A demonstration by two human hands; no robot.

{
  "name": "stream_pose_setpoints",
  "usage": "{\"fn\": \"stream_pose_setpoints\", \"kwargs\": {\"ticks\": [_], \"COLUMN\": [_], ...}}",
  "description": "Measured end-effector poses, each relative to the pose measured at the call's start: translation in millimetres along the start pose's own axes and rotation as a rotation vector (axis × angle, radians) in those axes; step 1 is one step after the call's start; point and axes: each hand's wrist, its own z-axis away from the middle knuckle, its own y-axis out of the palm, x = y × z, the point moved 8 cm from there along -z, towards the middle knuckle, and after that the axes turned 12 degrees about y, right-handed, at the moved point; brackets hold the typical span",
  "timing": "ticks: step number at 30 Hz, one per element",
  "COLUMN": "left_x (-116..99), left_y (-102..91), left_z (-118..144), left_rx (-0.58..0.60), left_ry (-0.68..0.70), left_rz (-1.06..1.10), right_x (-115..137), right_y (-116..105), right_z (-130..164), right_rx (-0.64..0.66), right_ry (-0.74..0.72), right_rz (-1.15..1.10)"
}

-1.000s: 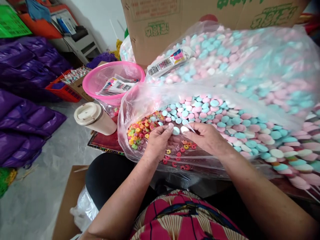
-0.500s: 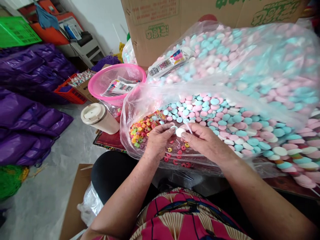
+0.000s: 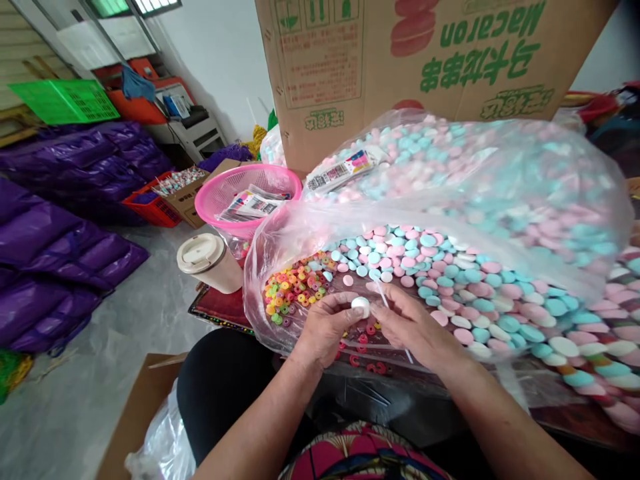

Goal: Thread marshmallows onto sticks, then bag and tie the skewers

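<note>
My left hand pinches a round white candy between thumb and fingertips. Close beside it, my right hand grips a thin white stick, which slants down past the fingers. Whether the stick touches the candy I cannot tell. Both hands are over an open clear plastic bag. Pink, blue and white candies are spread in the bag beyond my hands. Small coloured rings lie heaped to the left, and a few red ones lie under my hands.
A lidded cup stands at the table's left edge, near a pink basket holding printed packets. Behind is a large bag of candies against a cardboard box. Finished-looking candy skewers lie at right. Purple bags are stacked left.
My left hand now holds the white candy, which was at my right fingertips before. The stick has swung more upright in my right hand. The view has tilted upward.
</note>
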Motion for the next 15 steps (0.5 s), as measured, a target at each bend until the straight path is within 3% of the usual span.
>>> {"fn": "stream_pose_setpoints", "kwargs": {"ticks": [6,15], "left_x": [-1.4,-3.2], "left_y": [1.0,3.5], "left_z": [4.7,11.9], "left_rx": [-0.011,0.067], "left_ry": [0.007,-0.028], "left_rz": [-0.004,-0.042], "right_x": [3.1,-11.5], "right_y": [-3.2,8.9], "right_z": [2.3,-0.5], "right_rx": [-0.054,0.092], "right_ry": [-0.073,-0.026], "right_rz": [-0.007,-0.213]}}
